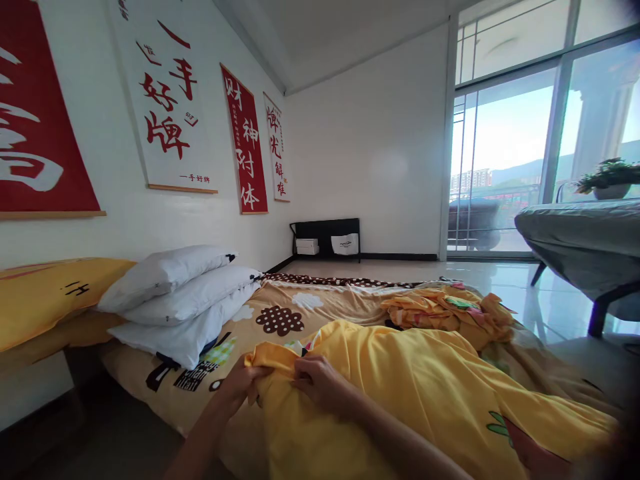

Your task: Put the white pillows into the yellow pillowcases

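Spread over the front of the bed is a yellow duvet cover point(400, 373) with a carrot print at its lower right. At its left corner, my left hand point(240, 387) is closed on the folded edge. A short way to the right, my right hand point(323, 383) pinches the same edge, its fingers curled into the fabric. A small dark and white patch shows just beyond the right hand. Under the cover lies a beige sheet point(330, 300) with brown dotted clouds. The lower part of the cover is hidden behind my forearms.
White pillows point(185, 287) are stacked at the bed's left, beside a yellow pillow point(60, 293). A crumpled orange printed cloth point(450, 310) lies at the far right of the bed. Beyond stand a black rack point(325, 233) and a grey covered table point(585, 233) near the glass door.
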`<act>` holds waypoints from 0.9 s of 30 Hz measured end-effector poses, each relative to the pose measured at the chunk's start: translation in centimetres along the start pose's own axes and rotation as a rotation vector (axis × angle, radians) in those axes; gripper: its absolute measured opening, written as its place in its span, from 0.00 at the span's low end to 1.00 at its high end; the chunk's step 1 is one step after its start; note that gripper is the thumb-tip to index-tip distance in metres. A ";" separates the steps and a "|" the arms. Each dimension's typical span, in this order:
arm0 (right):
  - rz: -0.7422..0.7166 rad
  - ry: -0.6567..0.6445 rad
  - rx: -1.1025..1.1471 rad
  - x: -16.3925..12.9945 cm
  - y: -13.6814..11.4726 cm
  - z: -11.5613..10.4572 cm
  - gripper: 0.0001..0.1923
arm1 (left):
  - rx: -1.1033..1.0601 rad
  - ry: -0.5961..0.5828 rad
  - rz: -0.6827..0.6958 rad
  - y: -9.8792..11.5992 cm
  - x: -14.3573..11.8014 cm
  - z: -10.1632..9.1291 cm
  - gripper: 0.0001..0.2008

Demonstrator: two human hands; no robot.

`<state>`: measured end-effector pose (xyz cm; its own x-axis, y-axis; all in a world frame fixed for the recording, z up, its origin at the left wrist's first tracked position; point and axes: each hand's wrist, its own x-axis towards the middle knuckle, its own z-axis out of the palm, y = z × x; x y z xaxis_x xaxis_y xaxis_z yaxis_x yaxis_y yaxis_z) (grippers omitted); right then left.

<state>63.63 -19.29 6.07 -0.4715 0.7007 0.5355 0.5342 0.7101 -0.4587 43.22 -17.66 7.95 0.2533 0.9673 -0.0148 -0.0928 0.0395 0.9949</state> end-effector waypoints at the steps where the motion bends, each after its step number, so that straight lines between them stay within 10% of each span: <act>1: 0.025 -0.039 -0.016 -0.1 0.0 -0.4 0.09 | 0.005 0.017 0.011 0.0 -0.1 -0.2 0.18; 9: 0.027 -0.111 -0.031 -0.6 -0.1 -1.9 0.19 | 0.036 0.124 0.038 0.2 -1.0 -1.3 0.24; 20: -0.137 -0.166 -0.309 -1.2 -0.5 -1.0 0.13 | 1.181 0.148 0.274 1.1 -0.9 2.9 0.05; 27: -0.039 -0.257 -0.303 -1.4 -2.1 -0.9 0.21 | 1.046 0.164 0.259 -1.1 0.7 2.4 0.10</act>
<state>63.82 -21.88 6.94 -0.6355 0.6953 0.3358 0.6769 0.7109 -0.1908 45.79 -17.60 7.11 0.2052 0.9404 0.2713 0.7602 -0.3277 0.5610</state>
